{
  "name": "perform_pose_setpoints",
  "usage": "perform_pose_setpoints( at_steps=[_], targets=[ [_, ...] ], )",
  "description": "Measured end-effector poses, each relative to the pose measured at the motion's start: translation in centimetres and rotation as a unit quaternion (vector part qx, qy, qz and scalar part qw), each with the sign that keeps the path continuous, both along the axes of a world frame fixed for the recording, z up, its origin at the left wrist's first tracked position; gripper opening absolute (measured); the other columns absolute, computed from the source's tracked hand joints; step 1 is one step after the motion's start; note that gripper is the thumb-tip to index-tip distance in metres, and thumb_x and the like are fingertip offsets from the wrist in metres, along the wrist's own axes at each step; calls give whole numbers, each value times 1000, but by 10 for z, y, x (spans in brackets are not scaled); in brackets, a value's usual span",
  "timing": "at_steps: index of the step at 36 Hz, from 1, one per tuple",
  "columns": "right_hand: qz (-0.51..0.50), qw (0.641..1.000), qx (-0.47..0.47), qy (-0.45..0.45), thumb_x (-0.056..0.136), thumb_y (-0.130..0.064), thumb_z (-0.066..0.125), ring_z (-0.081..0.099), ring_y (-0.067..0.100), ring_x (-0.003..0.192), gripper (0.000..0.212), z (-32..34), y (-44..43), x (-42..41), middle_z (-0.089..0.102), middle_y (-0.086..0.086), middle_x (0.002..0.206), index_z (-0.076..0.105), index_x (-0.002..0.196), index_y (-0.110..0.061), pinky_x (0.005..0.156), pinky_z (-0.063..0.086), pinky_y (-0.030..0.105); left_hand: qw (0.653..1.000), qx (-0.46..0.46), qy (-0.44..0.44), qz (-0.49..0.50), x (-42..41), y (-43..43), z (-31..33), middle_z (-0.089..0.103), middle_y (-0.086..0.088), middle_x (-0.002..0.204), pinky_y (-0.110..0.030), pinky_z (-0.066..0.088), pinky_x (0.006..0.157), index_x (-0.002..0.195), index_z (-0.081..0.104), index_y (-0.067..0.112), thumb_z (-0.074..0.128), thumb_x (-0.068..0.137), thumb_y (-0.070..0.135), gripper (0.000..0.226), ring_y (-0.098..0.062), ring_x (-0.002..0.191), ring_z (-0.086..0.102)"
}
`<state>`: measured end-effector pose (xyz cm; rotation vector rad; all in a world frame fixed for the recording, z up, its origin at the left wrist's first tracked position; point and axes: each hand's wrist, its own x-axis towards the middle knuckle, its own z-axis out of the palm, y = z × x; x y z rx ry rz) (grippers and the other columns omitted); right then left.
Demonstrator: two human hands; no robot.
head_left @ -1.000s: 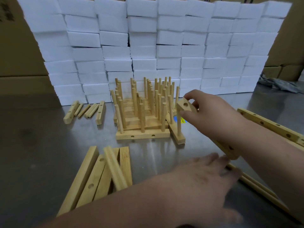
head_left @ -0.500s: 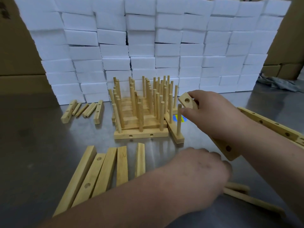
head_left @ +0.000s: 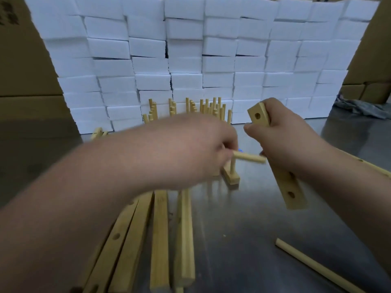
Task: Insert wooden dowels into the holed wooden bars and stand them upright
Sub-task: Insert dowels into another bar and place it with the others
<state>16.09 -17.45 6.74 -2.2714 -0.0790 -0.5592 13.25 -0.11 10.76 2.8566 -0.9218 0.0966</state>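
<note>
Dowel [head_left: 249, 157] pinched in your left hand [head_left: 190, 149], fingers curled round its near end, free tip just beside your right hand [head_left: 283, 136]. Right hand wraps holed bar [head_left: 288, 190] mid-length, bar tilted above steel table [head_left: 243, 229]; its visible holes hold nothing. Behind your hands, filled bars [head_left: 231, 179] sit on table, dowels upright in their holes. Loose bars [head_left: 160, 240] lie flat near you. Spare dowel [head_left: 313, 265] lies at right. Foam blocks [head_left: 211, 60] stacked behind.

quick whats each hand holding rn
left hand: closed, pinching a dowel
right hand: closed, gripping a holed bar
</note>
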Motion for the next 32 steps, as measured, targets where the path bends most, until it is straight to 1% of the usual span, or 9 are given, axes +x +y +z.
perform_pose_setpoints(
  at_steps=[2, 4, 7, 13, 17, 19, 21, 27, 32],
  targets=[
    [30, 997, 73, 10, 90, -23, 52, 58, 14, 57, 11, 2, 3, -2, 51, -4, 74, 46, 87, -32, 54, 52, 30, 998, -51, -26, 12, 6, 13, 6, 53, 28, 71, -23, 27, 50, 80, 55, 39, 37, 83, 44, 18, 10, 61, 45],
    [61, 987, 144, 23, 90, -16, 52, 53, 6, 45, 21, 4, 6, -5, 53, -3, 78, 50, 98, -35, 49, 54, 24, 995, -98, -33, 8, 9, 17, 4, 48, 40, 73, -24, 30, 50, 80, 55, 37, 37, 78, 43, 20, 13, 59, 46],
    [69, 976, 203, 34, 87, -9, 50, 48, 8, 40, 28, 6, 9, -7, 53, 1, 77, 54, 102, -33, 38, 42, 18, 986, -152, -55, 28, 14, 19, 5, 52, 33, 73, -24, 33, 50, 81, 57, 36, 37, 75, 44, 22, 10, 57, 48],
    [150, 919, 356, 76, 87, -19, 39, 46, 18, 47, 31, 8, 14, -11, 63, 4, 66, 69, 88, -26, 44, 41, 25, 979, -190, -65, 28, 16, 13, -2, 56, 10, 63, -19, 32, 46, 79, 59, 36, 45, 82, 39, 14, 2, 56, 48],
    [171, 907, 379, 72, 89, -17, 35, 47, 17, 46, 35, 5, 16, -11, 61, 4, 61, 69, 94, -25, 41, 41, 24, 975, -204, -74, 46, 16, 13, -3, 57, 11, 67, -24, 30, 49, 80, 59, 39, 45, 79, 42, 14, 4, 56, 47],
    [180, 906, 378, 67, 90, -15, 31, 47, 16, 46, 37, 5, 17, -11, 60, 2, 59, 67, 99, -25, 42, 42, 24, 974, -210, -75, 46, 15, 12, -3, 56, 25, 76, -23, 28, 48, 78, 59, 40, 42, 75, 45, 18, 6, 55, 47],
    [185, 902, 386, 61, 90, -14, 32, 48, 16, 46, 37, 4, 19, -12, 60, 2, 58, 66, 100, -26, 42, 42, 25, 974, -208, -72, 47, 15, 12, -3, 53, 30, 73, -23, 28, 48, 78, 59, 40, 40, 73, 46, 20, 6, 54, 47],
    [195, 904, 378, 48, 94, -16, 35, 49, 15, 48, 33, 6, 22, -14, 61, -1, 60, 65, 92, -28, 45, 43, 24, 963, -253, -79, 52, 18, 13, -4, 52, 11, 56, -23, 33, 48, 81, 63, 40, 51, 84, 38, 13, 5, 48, 46],
    [183, 912, 364, 45, 97, -20, 35, 50, 13, 48, 29, 4, 24, -15, 63, -3, 62, 63, 94, -28, 45, 45, 23, 958, -272, -78, 50, 18, 12, -4, 53, 13, 58, -22, 36, 48, 84, 64, 40, 50, 81, 39, 14, 7, 47, 46]
  ],
)
